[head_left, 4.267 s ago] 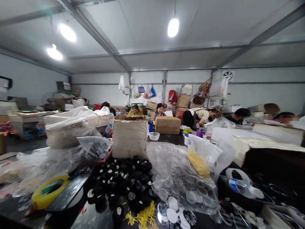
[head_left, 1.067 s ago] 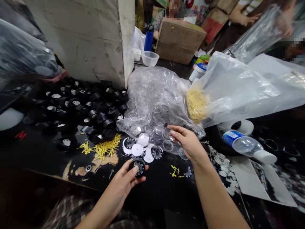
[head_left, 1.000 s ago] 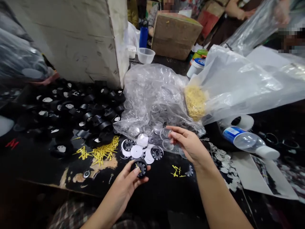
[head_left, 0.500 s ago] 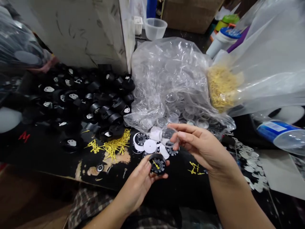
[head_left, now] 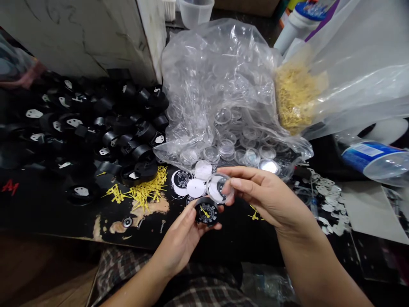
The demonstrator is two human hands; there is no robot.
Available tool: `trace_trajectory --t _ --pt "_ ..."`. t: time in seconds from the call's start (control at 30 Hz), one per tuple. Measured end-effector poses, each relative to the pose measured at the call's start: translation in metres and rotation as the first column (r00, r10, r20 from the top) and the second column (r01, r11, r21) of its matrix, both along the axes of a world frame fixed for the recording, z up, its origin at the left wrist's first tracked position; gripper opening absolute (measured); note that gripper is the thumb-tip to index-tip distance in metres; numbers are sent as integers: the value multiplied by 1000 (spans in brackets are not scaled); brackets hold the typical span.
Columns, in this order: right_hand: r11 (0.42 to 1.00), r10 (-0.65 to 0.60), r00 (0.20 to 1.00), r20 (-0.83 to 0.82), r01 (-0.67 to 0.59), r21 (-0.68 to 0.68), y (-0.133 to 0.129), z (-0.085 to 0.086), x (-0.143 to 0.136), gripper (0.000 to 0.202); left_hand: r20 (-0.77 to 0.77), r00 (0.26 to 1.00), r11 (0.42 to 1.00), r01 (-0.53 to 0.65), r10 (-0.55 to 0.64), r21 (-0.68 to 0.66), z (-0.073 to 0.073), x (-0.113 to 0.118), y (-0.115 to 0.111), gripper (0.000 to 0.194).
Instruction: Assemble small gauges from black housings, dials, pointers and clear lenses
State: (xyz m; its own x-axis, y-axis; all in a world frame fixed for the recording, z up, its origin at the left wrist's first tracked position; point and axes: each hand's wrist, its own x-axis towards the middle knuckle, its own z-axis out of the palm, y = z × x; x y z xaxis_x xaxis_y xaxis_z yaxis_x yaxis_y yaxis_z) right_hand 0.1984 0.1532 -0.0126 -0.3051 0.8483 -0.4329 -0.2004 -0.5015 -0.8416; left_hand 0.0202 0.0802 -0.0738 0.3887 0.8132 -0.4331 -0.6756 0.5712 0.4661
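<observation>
A: What is the left hand point(head_left: 182, 242) doing?

B: It holds a small black gauge point(head_left: 207, 213) over the near edge of the counter point(head_left: 73, 224). The thumb presses on one side and the other fingers wrap underneath to the far side. The dial faces up, with white markings and a yellow pointer lying across it.

A: And the right hand point(head_left: 260, 192)?

B: Its thumb and fingertips pinch a round clear cover point(head_left: 218, 189) by the rim. The cover is tilted, just above the gauge and a little to its right. I can't tell whether the two touch.

A: What lies behind them?

B: Printed discs point(head_left: 196, 187), some dark with markings, some plain white, overlapping in a loose pile. Farther back, more clear covers point(head_left: 226, 148) lie at the front of a big, crumpled clear bag point(head_left: 220, 64).

A: On the left side?

B: A heap of black housings point(head_left: 124, 121), many showing pale plates, sits against a large grubby box point(head_left: 96, 38). Loose yellow pointers point(head_left: 147, 192) are spread at its front edge.

A: To the right?

B: White flat pieces point(head_left: 329, 204) scattered beside the right forearm, a clear bottle with a blue label point(head_left: 367, 157) on its side, and a bag of yellow pieces point(head_left: 297, 98).
</observation>
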Motion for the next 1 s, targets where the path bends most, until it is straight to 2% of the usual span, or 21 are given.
trace_trajectory --t 0.3,0.4,0.47,0.57,0.63,0.7,0.77,0.83,0.9,1.0 --pt "999 -43 994 97 44 -7 -14 9 -4 27 13 1000 1000 -11 11 -29 -2 -1 0 28" --pt "997 -44 985 166 34 67 -26 12 -7 28 41 999 1000 10 -9 -17 -2 -2 0 28" --pt "988 -42 960 278 -2 156 -37 11 -12 26 57 998 1000 31 -31 0 -2 -5 -3 31" --pt "944 -92 850 518 -91 317 -55 4 -29 23 54 997 998 48 -51 44 -1 -13 -10 36" --pt "880 -154 756 636 -187 436 -67 -4 -46 24 24 999 997 32 -34 68 -1 -21 -15 35" --pt "797 -216 692 689 -282 534 -75 -14 -64 26 -42 999 997 -1 4 79 -2 -31 -20 33" --pt "739 -241 663 709 -348 577 -79 -22 -81 28 -121 992 997 -25 34 77 -3 -42 -23 32" --pt "714 -233 654 720 -387 583 -78 -25 -94 27 -195 978 994 -54 72 98 -2 -53 -24 33" --pt "715 -216 654 725 -400 574 -73 -24 -104 24 -268 957 985 -69 110 156 0 -62 -24 36" --pt "721 -231 609 759 -417 554 -67 -19 -114 29 -339 933 967 -32 120 253 4 -70 -27 39"
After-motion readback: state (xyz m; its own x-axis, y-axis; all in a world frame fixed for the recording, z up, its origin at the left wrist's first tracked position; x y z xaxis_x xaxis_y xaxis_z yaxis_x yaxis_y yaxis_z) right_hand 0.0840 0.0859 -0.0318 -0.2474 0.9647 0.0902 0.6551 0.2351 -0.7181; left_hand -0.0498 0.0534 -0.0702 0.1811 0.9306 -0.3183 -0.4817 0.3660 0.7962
